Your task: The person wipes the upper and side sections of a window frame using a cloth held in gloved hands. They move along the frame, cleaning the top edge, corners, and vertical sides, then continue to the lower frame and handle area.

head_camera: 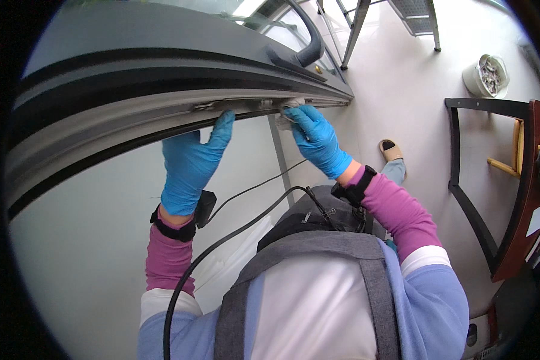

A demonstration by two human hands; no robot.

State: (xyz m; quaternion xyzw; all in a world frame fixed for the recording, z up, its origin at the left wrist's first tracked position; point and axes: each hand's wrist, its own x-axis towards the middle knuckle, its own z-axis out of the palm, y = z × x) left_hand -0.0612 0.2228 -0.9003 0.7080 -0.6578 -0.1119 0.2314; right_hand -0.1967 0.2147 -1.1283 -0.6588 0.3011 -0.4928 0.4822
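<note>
Before me runs the edge of a grey-framed glazed panel (162, 117), a door or window sash, with metal locking hardware set in its groove. My left hand (191, 166), in a blue glove, grips this edge with its thumb on the near side; the other fingers are mostly hidden behind the rim. Farther along, my blue-gloved right hand (317, 139) pinches a crumpled light grey cloth (288, 114) against the same edge, beside the hardware. A dark lever handle (312, 47) sticks out from the panel's face beyond my right hand.
A metal stepladder (355, 33) stands at the top. On the pale floor are a white bucket (472, 81) with crumpled contents and a tan slipper (390, 150) on a foot. A table with dark legs (454, 139) stands right. A black cable (216, 243) crosses my front.
</note>
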